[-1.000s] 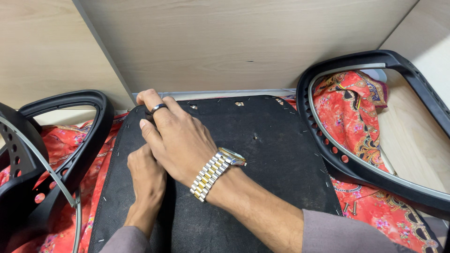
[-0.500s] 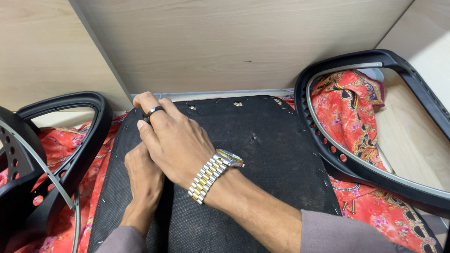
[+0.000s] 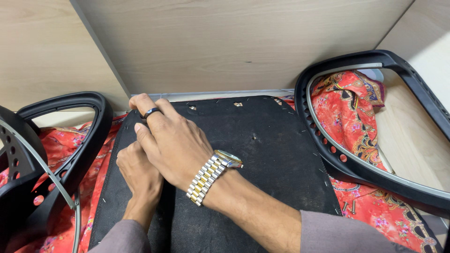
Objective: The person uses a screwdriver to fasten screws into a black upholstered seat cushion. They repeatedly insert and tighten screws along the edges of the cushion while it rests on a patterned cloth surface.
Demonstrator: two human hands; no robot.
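Item one: black fabric-covered seat panel [image 3: 262,154], lying flat in the middle of my view on red patterned cloth [image 3: 375,215], its far edge near the wooden wall [image 3: 234,42]. Small staples dot its border.

Item two: my right hand [image 3: 173,140], laid palm-down across the panel's left portion, fingers pressed flat toward the left edge; it wears a dark ring and a two-tone metal watch [image 3: 213,175]. I see it grasping nothing, the grip released and flattened.

Item three: my left hand [image 3: 138,175], tucked partly under the right one at the panel's left edge. Its fingers are hidden, so I cannot tell whether its grip is clenched.

Item four: black chair frame [image 3: 61,154], left, perforated, just beside the panel.

Item five: second black frame [image 3: 328,150], right, leaning over the cloth.

Item six: two screws [image 3: 349,206] on the cloth by the panel's right corner.
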